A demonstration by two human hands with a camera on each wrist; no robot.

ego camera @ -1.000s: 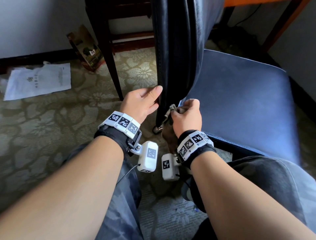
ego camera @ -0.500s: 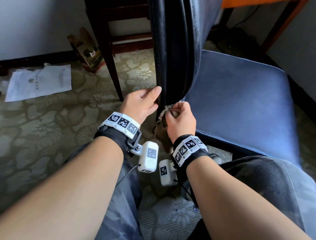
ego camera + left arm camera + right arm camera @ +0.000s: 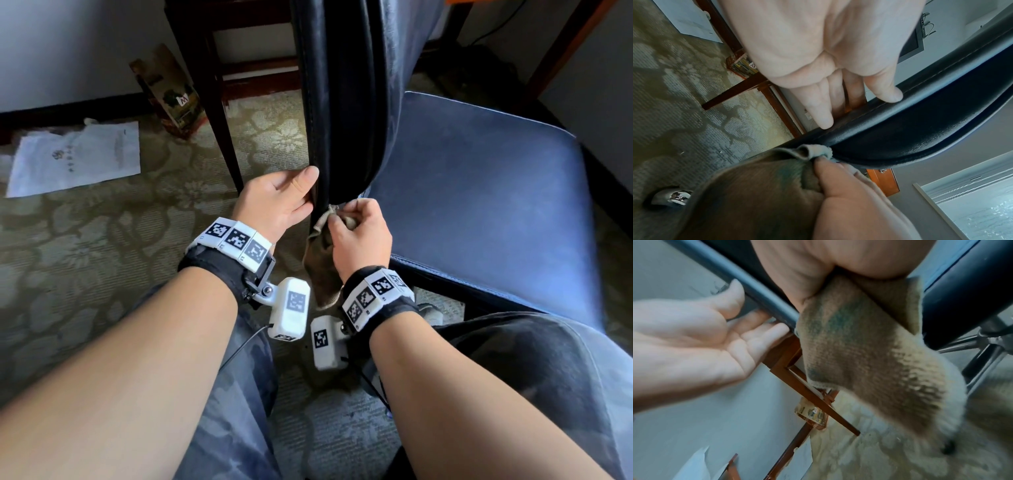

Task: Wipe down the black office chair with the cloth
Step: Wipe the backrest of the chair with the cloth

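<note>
I'm seeing the chair back's edge (image 3: 317, 120) running near-to-far | right hand (image 3: 361, 236) nearer, gripping the cloth (image 3: 320, 270) against its low end | left hand (image 3: 277, 202) bracing it, fingers straight.

Backrest (image 3: 346, 102) edge blocks ahead; wooden leg (image 3: 222, 137) crowds left, seat (image 3: 479, 192) right.

Left hand (image 3: 279, 198) flat with fingers extended; right hand (image 3: 359, 236) fisted.
</note>
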